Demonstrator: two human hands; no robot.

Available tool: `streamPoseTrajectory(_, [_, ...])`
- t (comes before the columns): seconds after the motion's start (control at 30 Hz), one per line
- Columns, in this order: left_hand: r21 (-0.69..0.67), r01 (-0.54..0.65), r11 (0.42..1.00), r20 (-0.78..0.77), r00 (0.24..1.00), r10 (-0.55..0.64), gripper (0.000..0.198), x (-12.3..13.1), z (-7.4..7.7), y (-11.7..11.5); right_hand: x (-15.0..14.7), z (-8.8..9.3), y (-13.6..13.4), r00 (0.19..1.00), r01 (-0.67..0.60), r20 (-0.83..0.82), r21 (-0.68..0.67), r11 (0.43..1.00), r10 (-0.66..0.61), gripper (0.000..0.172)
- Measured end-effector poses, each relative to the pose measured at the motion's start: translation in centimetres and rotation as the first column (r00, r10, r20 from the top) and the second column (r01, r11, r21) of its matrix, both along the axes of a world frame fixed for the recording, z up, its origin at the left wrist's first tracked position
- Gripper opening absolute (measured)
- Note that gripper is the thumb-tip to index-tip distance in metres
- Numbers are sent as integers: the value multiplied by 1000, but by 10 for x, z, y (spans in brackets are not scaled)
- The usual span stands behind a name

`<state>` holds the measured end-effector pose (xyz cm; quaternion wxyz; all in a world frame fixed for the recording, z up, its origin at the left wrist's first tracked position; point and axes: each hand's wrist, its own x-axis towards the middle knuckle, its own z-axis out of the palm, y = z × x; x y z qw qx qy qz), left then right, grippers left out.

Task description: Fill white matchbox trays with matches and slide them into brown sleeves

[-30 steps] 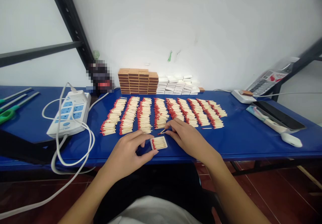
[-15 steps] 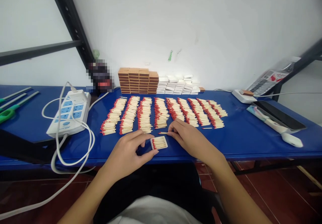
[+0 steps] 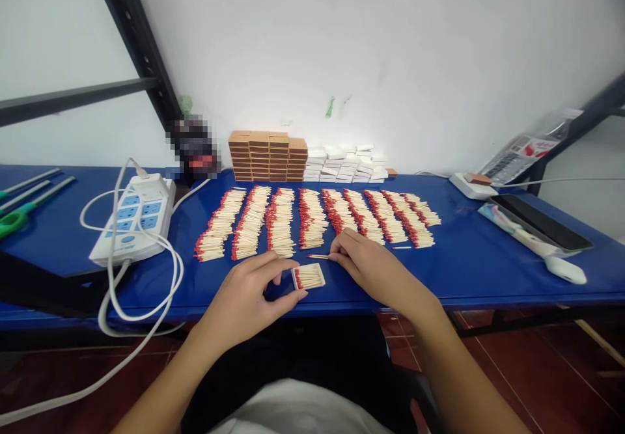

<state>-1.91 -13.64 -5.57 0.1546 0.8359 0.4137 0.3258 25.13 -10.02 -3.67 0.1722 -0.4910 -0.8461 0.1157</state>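
Note:
My left hand [image 3: 254,294] grips the left end of a small white matchbox tray [image 3: 323,279] between thumb and fingers. Inside the tray lie several red-headed matches [image 3: 310,276], side by side with their heads to the left. Just behind it, my right hand [image 3: 364,259] has its fingertips pinched at the plain end of a match [image 3: 318,256]; whether there is more than one is hard to see. Beyond both hands, loose matches [image 3: 312,216] are spread in several slanted rows on the blue table [image 3: 463,252].
Brown matchbox sleeves [image 3: 268,157] are stacked against the wall, beside piled white trays [image 3: 344,166]. A white power strip [image 3: 134,219] with looping cables stands at left, near green-handled tools [image 3: 14,222]. A black phone [image 3: 541,222] and a clear packet [image 3: 517,232] lie at right.
My right hand has shifted slightly to the right, and more of the match's length shows at its fingertips. My left hand and the tray look unmoved.

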Motion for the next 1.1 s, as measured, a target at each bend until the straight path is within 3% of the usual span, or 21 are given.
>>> streamPoseTrajectory(0.87, [-2,5,1000,5,1000,-5,26,0,2,-1,-9,-6,0,997,-54,-55,53,997,57,15])
streamPoseTrajectory(1.1, [-15,-3,1000,0,1000,3,26,0,2,-1,-7,2,-5,993,-46,-105,71,996,54,12])
